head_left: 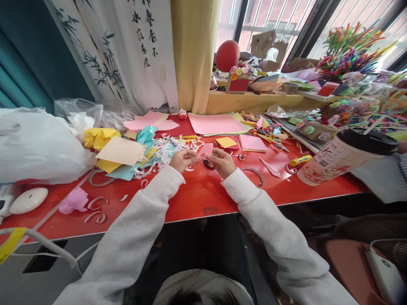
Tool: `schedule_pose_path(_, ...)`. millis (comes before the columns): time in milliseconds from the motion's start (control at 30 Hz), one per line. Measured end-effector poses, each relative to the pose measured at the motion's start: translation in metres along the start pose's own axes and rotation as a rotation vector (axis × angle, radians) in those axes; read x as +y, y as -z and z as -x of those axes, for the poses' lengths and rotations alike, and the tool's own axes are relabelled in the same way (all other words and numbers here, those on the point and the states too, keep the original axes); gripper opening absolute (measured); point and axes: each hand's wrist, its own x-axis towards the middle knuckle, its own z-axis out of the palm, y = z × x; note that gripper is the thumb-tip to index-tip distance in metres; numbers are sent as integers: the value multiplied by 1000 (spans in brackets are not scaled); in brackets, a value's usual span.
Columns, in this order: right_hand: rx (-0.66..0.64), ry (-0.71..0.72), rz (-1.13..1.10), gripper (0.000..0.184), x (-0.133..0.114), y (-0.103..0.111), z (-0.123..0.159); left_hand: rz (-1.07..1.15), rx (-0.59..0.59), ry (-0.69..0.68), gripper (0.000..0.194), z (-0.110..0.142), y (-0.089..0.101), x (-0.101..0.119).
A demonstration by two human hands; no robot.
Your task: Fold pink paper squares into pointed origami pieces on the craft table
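Had a white rounded case (29,200) on the red table (193,201), far left of the left hand and nearer the body. Saw behind the case a bulky white plastic bag (41,146). Had a crumpled pink tissue (74,201) well left of the left hand, next to curled paper strips (96,213). Saw a crumpled yellow paper (101,137) beyond, then a cream sheet (121,151) lying over yellow and blue papers. Had a heap of white paper shreds (165,149) just beside the left hand, on the far side.

Pinched the left end of a small pink paper (205,150) between thumb and fingers of the left hand (182,161), and the right end likewise with the right hand (224,163). Held the paper thus between both hands, above the table.

Had a large pink sheet (216,123) beyond both hands, a yellow paper square (226,142) beyond the right hand, and a pink pad (252,143) right of the square. Saw a pointed pink folded paper (272,169) right of the right hand. Had a yellow tube (300,160) farther right, near a lidded cup (340,159).
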Motion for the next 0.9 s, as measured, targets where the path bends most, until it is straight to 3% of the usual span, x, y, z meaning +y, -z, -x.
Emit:
schedule_pose_path(100, -66, 17, 51, 37, -2, -3, 3, -8, -121, 57, 37, 0, -2, -3)
schedule_pose_path(200, -40, 13, 268, 30, -3, -5, 5, -26, -176, 91, 35, 0, -3, -3)
schedule_pose_path(300, 30, 24, 386, 30, -4, -4, 5, -83, -162, 73, 37, 1, -3, -2)
schedule_pose_path(467, 85, 22, 256, 29, -2, -1, 2, -254, -148, -13, 38, 1, -2, -5)
schedule_pose_path(633, -28, -62, 213, 28, -2, -4, 5, -404, 122, -264, 31, -2, 0, -8)
schedule_pose_path(800, -118, -136, 189, 29, -2, -6, 7, -303, -1, -220, 29, -2, -1, -8)
schedule_pose_path(900, -134, -127, 195, 29, -2, -6, 7, -233, 4, -186, 30, -2, 0, -8)
